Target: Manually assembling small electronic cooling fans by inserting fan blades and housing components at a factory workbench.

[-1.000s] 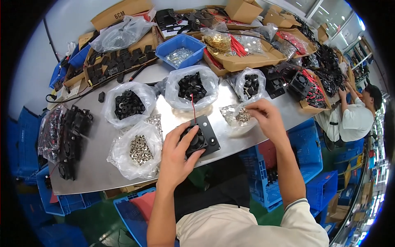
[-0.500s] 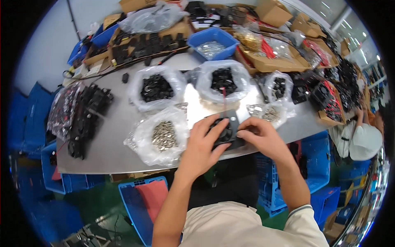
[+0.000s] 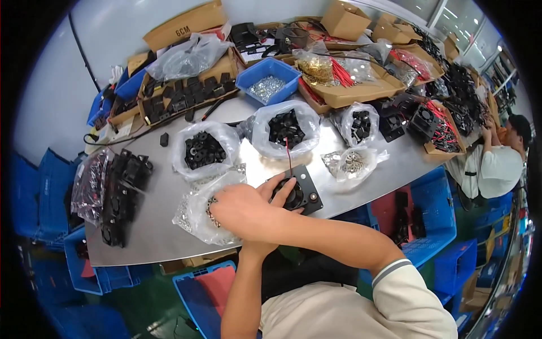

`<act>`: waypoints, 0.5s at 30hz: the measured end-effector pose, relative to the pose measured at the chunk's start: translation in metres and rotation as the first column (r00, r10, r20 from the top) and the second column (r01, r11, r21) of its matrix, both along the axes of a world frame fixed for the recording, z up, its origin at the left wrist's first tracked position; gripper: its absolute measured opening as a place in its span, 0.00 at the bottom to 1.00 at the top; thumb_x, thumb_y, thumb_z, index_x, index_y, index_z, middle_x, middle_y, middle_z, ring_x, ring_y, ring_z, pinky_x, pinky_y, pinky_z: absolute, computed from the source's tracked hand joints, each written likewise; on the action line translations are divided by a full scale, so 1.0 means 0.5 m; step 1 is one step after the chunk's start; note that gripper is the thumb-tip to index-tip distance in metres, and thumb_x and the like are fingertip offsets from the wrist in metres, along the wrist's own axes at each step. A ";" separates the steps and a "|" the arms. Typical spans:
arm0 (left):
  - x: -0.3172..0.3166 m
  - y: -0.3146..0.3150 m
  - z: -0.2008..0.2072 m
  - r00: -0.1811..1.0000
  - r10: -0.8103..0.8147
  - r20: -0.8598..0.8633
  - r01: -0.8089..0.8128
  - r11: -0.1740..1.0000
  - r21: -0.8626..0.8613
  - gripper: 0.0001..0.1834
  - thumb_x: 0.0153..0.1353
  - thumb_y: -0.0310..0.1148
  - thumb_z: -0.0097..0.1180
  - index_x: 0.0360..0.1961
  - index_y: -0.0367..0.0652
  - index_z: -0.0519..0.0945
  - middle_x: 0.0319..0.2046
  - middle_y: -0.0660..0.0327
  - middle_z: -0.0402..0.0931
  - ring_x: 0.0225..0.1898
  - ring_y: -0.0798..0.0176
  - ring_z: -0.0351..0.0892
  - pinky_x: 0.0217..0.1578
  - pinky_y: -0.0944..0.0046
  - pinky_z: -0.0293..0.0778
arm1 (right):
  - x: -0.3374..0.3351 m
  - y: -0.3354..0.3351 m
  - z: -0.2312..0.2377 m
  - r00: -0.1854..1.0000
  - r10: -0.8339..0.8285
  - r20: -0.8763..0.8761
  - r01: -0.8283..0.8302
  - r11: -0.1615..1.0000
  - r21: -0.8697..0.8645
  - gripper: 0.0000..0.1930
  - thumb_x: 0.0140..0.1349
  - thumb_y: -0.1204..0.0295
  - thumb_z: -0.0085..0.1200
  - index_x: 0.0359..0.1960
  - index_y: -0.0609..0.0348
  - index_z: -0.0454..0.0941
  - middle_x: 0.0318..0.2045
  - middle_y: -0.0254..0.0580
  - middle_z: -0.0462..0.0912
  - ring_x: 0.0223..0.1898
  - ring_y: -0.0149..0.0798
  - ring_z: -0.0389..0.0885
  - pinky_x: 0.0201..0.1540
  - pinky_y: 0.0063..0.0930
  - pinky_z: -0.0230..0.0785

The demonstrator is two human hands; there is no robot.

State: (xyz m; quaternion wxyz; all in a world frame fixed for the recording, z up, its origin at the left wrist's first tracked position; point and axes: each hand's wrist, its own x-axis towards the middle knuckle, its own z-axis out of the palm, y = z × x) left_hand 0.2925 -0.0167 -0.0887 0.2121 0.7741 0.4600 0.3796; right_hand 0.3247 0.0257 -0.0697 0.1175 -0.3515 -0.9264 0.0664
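Right hand (image 3: 236,210) has been moved from the fan plate (image 3: 305,184) to the bag of metal fittings (image 3: 193,207), its grip hidden; the plate is held on the bench (image 3: 141,231) by the left hand (image 3: 276,194), one fitting (image 3: 314,197) apparently seated, one hole (image 3: 303,175) bare.

Right of the fan (image 3: 296,195) is open; the right forearm (image 3: 333,237) blocks nearside.

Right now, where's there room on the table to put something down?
Bare tabletop shows between the black fan pile and the leftmost open bag of black parts, and also right of the fan plate. The back, full of cardboard boxes, is crowded.
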 end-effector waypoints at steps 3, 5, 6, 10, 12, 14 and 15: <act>-0.019 -0.005 0.019 0.998 0.013 -0.057 -0.013 1.000 -0.004 0.34 0.50 0.35 0.69 0.61 0.46 0.75 0.63 0.56 0.66 0.62 0.49 0.66 0.62 0.52 0.63 | -0.015 -0.022 0.008 0.991 0.020 -0.133 -0.006 0.994 0.105 0.06 0.44 0.71 0.59 0.24 0.56 0.86 0.31 0.43 0.84 0.39 0.43 0.83 0.36 0.39 0.76; -0.010 -0.002 0.008 0.997 -0.023 -0.071 0.022 1.000 -0.012 0.34 0.50 0.35 0.69 0.61 0.46 0.75 0.63 0.56 0.66 0.62 0.49 0.66 0.61 0.52 0.63 | -0.012 -0.025 0.007 0.996 0.013 -0.086 -0.005 0.995 0.097 0.06 0.44 0.70 0.59 0.24 0.55 0.85 0.28 0.41 0.84 0.36 0.43 0.83 0.37 0.35 0.74; -0.010 -0.003 -0.001 0.998 -0.019 -0.058 0.020 1.000 0.002 0.34 0.50 0.34 0.69 0.61 0.46 0.75 0.63 0.56 0.66 0.62 0.50 0.66 0.61 0.53 0.63 | -0.006 -0.026 0.003 0.996 -0.007 -0.089 0.015 0.995 0.099 0.06 0.44 0.70 0.59 0.24 0.55 0.85 0.28 0.41 0.84 0.36 0.43 0.83 0.37 0.35 0.74; -0.001 -0.004 -0.002 0.995 0.006 -0.098 -0.001 0.999 0.052 0.35 0.49 0.34 0.69 0.62 0.47 0.74 0.64 0.57 0.66 0.62 0.51 0.66 0.62 0.53 0.63 | 0.006 -0.021 -0.007 0.979 0.056 -0.198 -0.030 0.990 0.135 0.06 0.45 0.70 0.59 0.23 0.55 0.85 0.27 0.40 0.83 0.35 0.43 0.83 0.37 0.35 0.73; -0.003 -0.002 0.002 0.996 0.011 -0.091 -0.006 0.999 0.048 0.35 0.49 0.34 0.69 0.62 0.46 0.74 0.64 0.57 0.66 0.62 0.51 0.66 0.62 0.53 0.63 | 0.009 -0.022 -0.008 0.970 0.078 -0.229 -0.042 0.987 0.158 0.06 0.45 0.70 0.59 0.23 0.56 0.85 0.27 0.41 0.83 0.35 0.43 0.83 0.36 0.35 0.73; -0.009 -0.005 -0.001 0.997 0.011 -0.079 -0.009 1.000 0.027 0.36 0.49 0.34 0.69 0.62 0.46 0.74 0.64 0.58 0.66 0.62 0.51 0.66 0.62 0.53 0.63 | 0.003 -0.030 -0.001 0.976 0.042 -0.214 -0.005 0.985 0.174 0.06 0.46 0.70 0.58 0.23 0.56 0.85 0.28 0.42 0.83 0.34 0.42 0.82 0.36 0.36 0.73; -0.013 -0.005 -0.001 0.997 0.004 -0.075 -0.003 1.000 0.020 0.35 0.49 0.34 0.69 0.62 0.46 0.74 0.64 0.57 0.66 0.62 0.51 0.66 0.62 0.53 0.63 | 0.000 -0.030 0.001 0.977 0.044 -0.209 -0.009 0.986 0.169 0.06 0.46 0.70 0.58 0.23 0.56 0.85 0.28 0.42 0.83 0.34 0.42 0.82 0.36 0.36 0.73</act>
